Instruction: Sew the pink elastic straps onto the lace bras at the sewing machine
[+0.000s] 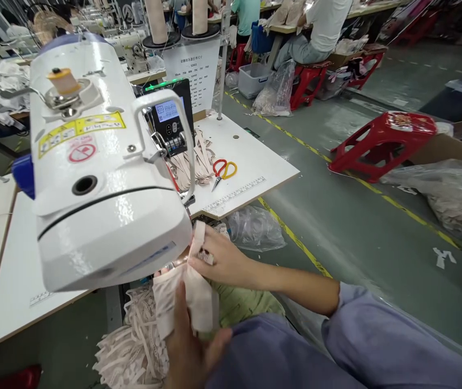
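Note:
A beige fabric piece [204, 302] with a narrow strap hangs just below the front of the white sewing machine head [113, 232]. My right hand [225, 259] is closed on its upper part, by the strap, with thumb and fingers pinched together. From below, my left hand [190, 346] holds the same piece, one finger lying along its front and the thumb spread to the side. Fingertips show at the fabric's upper left edge; whose they are is unclear. The machine head hides the needle area. A pile of beige straps [133, 340] hangs below the machine.
Red-and-yellow-handled scissors [223, 170] lie on the white table [250, 156] beside more beige straps [194, 167]. A control panel [169, 116] stands behind the machine. Right of it are a red stool [385, 140] and plastic bags [449, 189]. Other people sit further back.

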`<state>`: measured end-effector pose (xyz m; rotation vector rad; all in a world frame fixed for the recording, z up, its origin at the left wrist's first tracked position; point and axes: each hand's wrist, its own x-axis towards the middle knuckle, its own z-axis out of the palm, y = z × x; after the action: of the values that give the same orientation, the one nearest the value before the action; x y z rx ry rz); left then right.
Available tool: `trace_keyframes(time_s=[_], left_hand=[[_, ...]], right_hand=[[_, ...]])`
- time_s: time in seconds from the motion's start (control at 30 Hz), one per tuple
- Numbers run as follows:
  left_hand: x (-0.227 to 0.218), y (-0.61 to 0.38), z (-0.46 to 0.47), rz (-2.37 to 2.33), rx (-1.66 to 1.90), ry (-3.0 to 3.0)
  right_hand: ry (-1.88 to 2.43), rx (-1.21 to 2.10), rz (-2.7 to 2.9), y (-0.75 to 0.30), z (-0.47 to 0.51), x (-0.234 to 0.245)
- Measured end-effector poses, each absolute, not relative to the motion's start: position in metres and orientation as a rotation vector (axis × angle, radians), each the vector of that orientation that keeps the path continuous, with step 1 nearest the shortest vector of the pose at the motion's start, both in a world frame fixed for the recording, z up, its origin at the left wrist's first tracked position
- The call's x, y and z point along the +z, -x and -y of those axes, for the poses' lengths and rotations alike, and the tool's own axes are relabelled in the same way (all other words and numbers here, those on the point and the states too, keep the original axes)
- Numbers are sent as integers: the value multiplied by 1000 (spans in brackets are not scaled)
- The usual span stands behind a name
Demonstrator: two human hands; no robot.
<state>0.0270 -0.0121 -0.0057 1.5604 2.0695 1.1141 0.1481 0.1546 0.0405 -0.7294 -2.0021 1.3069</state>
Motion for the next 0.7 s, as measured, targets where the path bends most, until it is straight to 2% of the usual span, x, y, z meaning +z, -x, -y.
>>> trace_keyframes(time_s=[0.07,0.17,0.23,0.43,0.7], left_hand=[[-2,-18,1,-2182,926,-1707],[3,-12,-11,-2315,638,-1839],[8,-10,-14,-2369,459,-1888],[22,-4,-16,-2377,143,-1812],[34,-4,-24,-2335,77,-1651]], right_hand=[[800,1275,1952,-137,-168,27],[782,1681,1705,-125,-180,9],[728,1761,1633,-121,-187,5],[621,1246,1923,-112,-206,18],[546,1109,2043,-105,-216,17]])
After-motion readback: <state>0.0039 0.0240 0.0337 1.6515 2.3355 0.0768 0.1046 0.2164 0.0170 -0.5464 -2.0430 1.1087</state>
